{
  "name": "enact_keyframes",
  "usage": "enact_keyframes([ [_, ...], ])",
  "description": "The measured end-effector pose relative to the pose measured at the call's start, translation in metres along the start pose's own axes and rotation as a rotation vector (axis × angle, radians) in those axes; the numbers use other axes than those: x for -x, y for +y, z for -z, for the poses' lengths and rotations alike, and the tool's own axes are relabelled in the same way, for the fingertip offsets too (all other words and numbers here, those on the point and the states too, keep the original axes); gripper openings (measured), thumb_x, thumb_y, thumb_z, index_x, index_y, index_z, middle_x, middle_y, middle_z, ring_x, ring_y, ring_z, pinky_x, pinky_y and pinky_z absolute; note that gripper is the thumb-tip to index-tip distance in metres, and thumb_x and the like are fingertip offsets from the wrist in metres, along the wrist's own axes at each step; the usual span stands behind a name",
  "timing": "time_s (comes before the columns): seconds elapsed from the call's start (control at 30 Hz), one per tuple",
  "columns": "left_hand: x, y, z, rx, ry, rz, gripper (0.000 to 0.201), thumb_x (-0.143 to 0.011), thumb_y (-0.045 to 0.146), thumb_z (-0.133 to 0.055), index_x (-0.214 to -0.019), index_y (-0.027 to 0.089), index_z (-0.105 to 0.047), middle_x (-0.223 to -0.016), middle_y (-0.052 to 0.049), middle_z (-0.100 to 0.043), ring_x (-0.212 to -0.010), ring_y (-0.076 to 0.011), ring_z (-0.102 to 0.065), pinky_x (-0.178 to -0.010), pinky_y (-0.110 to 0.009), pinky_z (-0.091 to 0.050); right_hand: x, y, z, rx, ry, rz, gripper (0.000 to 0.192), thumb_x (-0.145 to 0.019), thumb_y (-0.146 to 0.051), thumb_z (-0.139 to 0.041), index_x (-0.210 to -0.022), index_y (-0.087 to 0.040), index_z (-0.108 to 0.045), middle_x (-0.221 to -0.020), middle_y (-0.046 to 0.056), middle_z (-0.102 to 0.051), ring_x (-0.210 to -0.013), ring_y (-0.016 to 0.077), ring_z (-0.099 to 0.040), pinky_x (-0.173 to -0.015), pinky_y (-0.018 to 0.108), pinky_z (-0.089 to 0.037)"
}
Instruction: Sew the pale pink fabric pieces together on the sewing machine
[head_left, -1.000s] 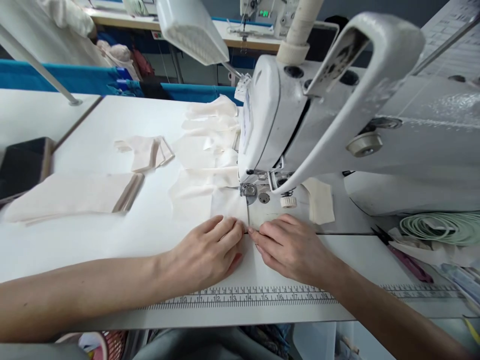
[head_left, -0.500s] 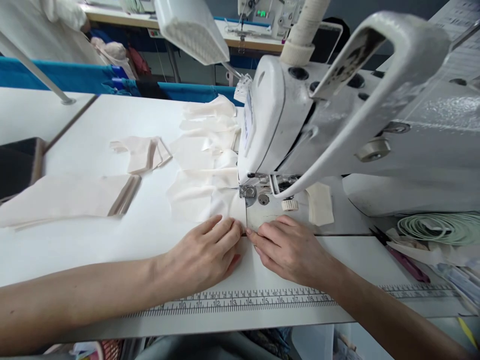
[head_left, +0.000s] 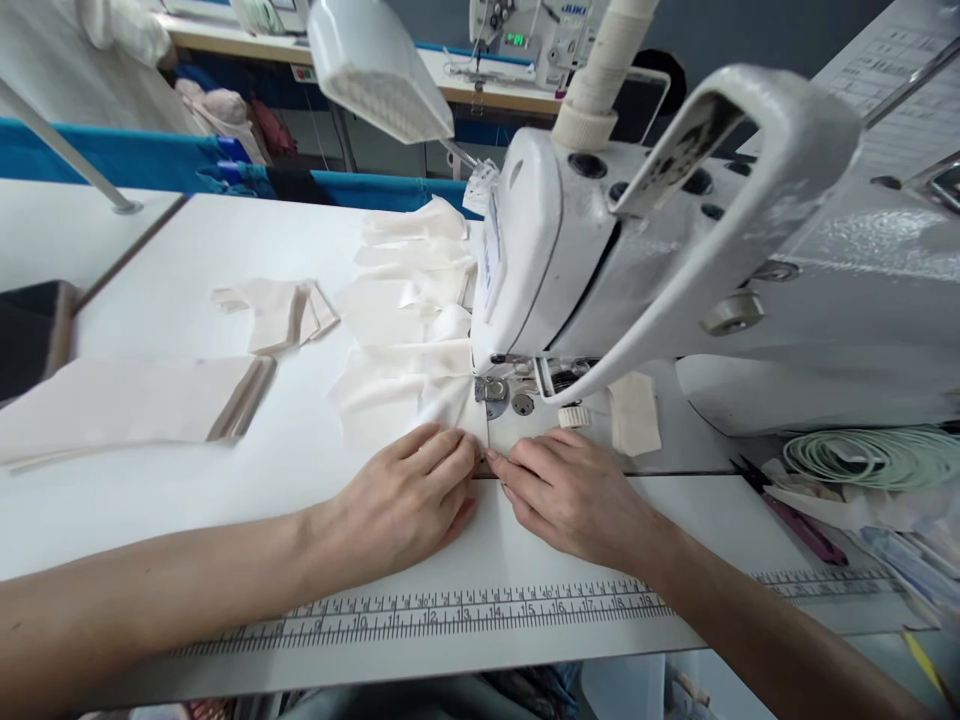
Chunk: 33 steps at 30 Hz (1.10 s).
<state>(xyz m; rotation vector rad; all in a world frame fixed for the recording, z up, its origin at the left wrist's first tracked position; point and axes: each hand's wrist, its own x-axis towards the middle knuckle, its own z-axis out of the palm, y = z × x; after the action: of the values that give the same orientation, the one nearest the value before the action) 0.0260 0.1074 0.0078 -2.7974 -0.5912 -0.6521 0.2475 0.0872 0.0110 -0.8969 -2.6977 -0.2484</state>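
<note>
A cream fabric piece lies under the presser foot of a white sewing machine. My left hand rests on its near end, fingers together and bent, pressing and gripping the cloth. At the fabric's right edge, just in front of the foot, my right hand has thumb and index fingertip closed on the near corner. The two hands' fingertips almost touch. Part of the cloth is hidden under my left fingers. More cream pieces trail behind, left of the machine head.
Stacks of pale cut fabric and smaller pieces lie to the left. A ruler strip runs along the table's front. Right are snips, a green cord coil and a cream scrap. A lamp hangs above.
The view has shifted slightly, so the machine and table appear a little lower and further left. Both hands keep their places on the fabric by the presser foot.
</note>
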Motion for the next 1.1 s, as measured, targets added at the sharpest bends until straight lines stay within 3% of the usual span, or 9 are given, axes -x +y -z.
enact_keyframes([
  [0.3,-0.003,-0.012,-0.006,0.030,0.011,0.018,0.022,-0.093,0.019,-0.050,-0.100,0.006,-0.067,-0.105,-0.014,-0.069,-0.098,-0.0239,-0.066,-0.093,-0.039,-0.056,-0.008,0.006,-0.001,0.063,0.009,-0.032,0.026,-0.094,-0.014,-0.048,-0.113,-0.008,-0.064,-0.085,0.005,-0.064,-0.070,0.0138,-0.055,-0.064,0.031,-0.036],
  [0.47,-0.005,-0.019,-0.009,0.019,-0.003,0.026,0.026,-0.093,0.021,-0.048,-0.103,0.006,-0.067,-0.108,-0.014,-0.069,-0.103,-0.0250,-0.065,-0.094,-0.039,-0.056,-0.011,0.008,-0.003,0.130,0.002,-0.055,0.029,-0.094,-0.014,-0.049,-0.118,-0.008,-0.063,-0.091,0.007,-0.067,-0.077,0.0145,-0.057,-0.066,0.030,-0.037],
  [0.87,-0.008,-0.031,-0.015,0.026,-0.028,0.067,0.029,-0.094,0.022,-0.047,-0.104,0.006,-0.069,-0.113,-0.014,-0.068,-0.111,-0.0269,-0.063,-0.097,-0.038,-0.055,-0.017,0.012,-0.005,0.287,-0.052,-0.134,0.036,-0.097,-0.017,-0.041,-0.125,-0.013,-0.062,-0.095,0.006,-0.066,-0.072,0.0126,-0.056,-0.075,0.031,-0.040],
  [1.1,-0.007,-0.033,-0.015,0.044,-0.016,0.072,0.030,-0.094,0.022,-0.047,-0.107,0.005,-0.069,-0.115,-0.014,-0.068,-0.113,-0.0264,-0.063,-0.100,-0.038,-0.053,-0.021,0.010,-0.004,0.320,-0.039,-0.101,0.032,-0.094,-0.015,-0.043,-0.117,-0.011,-0.065,-0.085,0.005,-0.062,-0.075,0.0142,-0.055,-0.070,0.030,-0.037],
])
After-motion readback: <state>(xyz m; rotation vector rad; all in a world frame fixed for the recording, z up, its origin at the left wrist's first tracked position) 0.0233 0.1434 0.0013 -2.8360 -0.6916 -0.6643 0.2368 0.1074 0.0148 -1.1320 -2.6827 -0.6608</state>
